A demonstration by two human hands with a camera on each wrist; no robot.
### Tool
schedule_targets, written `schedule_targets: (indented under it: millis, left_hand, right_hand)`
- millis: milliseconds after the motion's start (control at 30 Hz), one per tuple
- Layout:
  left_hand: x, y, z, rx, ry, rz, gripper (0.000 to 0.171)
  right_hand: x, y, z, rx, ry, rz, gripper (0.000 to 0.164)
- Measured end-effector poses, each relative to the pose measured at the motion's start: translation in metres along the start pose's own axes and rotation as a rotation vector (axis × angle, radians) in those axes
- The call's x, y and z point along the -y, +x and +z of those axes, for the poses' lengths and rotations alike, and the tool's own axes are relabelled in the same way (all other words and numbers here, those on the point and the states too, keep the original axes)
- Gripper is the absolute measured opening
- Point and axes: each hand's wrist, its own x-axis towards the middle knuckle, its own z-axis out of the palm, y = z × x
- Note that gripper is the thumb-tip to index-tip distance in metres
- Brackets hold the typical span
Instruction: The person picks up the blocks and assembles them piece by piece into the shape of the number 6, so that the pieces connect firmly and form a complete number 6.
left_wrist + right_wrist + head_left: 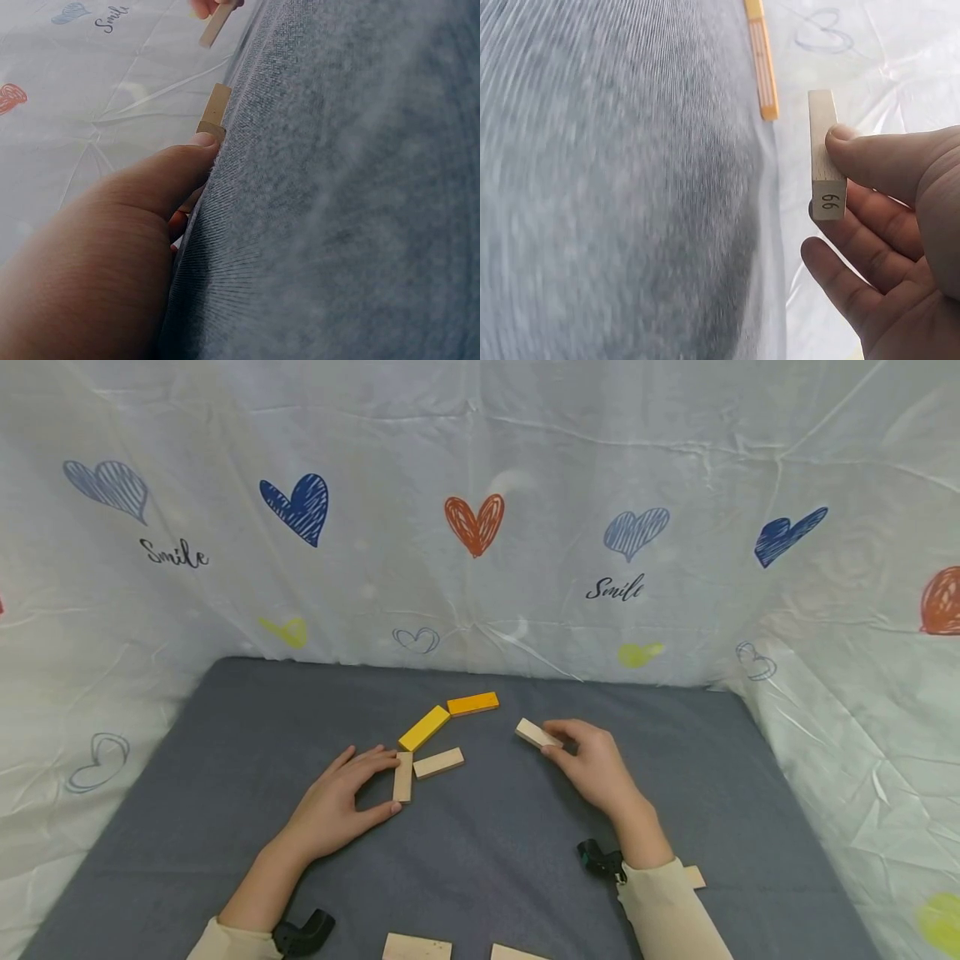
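In the head view my left hand (pixel 330 806) pinches a plain wooden block (pixel 402 778) at its two ends, thumb near and fingertips far, on the grey cloth. Another plain block (pixel 438 763) lies just right of it. Beyond these, a yellow block (pixel 424 728) slants toward an orange block (pixel 473 703). My right hand (pixel 594 764) pinches a pale wooden block (pixel 536 733) between thumb and fingers. The right wrist view shows that block (pixel 823 139) held off the cloth, with a printed number on its end.
More wooden blocks lie at the near edge (pixel 417 947) and beside the right sleeve (pixel 695 877), partly cut off or covered. Grey cloth (pixel 495 860) covers the table. White sheeting with printed hearts (pixel 475 525) rises behind and at both sides.
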Motion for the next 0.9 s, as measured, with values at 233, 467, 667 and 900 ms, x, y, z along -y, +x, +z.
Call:
schedule_targets:
  millis: [233, 467, 667, 900]
  left_hand:
    - [-0.001, 0.0, 0.0, -0.001, -0.003, 0.002, 0.071]
    - [-0.002, 0.001, 0.0, 0.0, 0.009, -0.002, 0.071]
    - [-0.003, 0.001, -0.001, 0.004, 0.006, -0.006, 0.071]
    - [-0.003, 0.001, -0.001, 0.004, 0.005, -0.008, 0.071]
  right_hand:
    - [0.008, 0.002, 0.007, 0.016, 0.007, -0.01, 0.038]
    - [0.014, 0.004, 0.014, 0.026, 0.029, -0.012, 0.038]
    - [0.019, 0.005, 0.019, 0.027, 0.038, -0.003, 0.038]
    - [0.024, 0.004, 0.026, 0.053, 0.044, -0.005, 0.037]
